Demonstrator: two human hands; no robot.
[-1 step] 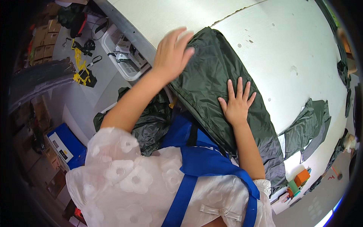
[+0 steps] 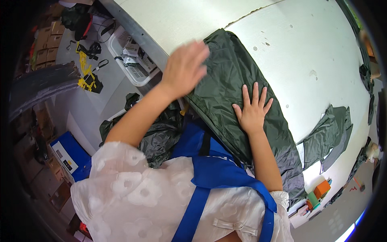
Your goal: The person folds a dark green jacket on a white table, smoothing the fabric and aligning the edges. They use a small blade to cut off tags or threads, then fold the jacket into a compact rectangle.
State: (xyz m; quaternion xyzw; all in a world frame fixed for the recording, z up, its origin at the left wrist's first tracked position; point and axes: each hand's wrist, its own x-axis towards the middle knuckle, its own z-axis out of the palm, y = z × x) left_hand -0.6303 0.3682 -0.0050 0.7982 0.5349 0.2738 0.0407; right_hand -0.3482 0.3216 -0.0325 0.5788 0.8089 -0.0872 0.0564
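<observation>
A dark green length of thin, shiny fabric (image 2: 225, 76), folded into a long strip, lies on the white table and runs from the far middle down to the right. My right hand (image 2: 253, 112) rests flat on it, fingers spread. Over the fabric's left edge is my left hand (image 2: 184, 67), smeared by motion, with its fingers stretched out and nothing visible in them. Whether it touches the cloth I cannot tell. More crumpled dark fabric (image 2: 161, 137) hangs beside my lap, under my left forearm.
The white table (image 2: 306, 52) has a metal edge on the left. Beyond that edge sits a white plastic basket (image 2: 139, 78) with packets, near yellow straps (image 2: 85, 68). Another dark green fabric piece (image 2: 326, 133) lies at the right. A blue and white box (image 2: 70, 155) stands lower left.
My left hand has shifted a little toward me along the fabric's left edge. My right hand and the fabric under it stay in place.
</observation>
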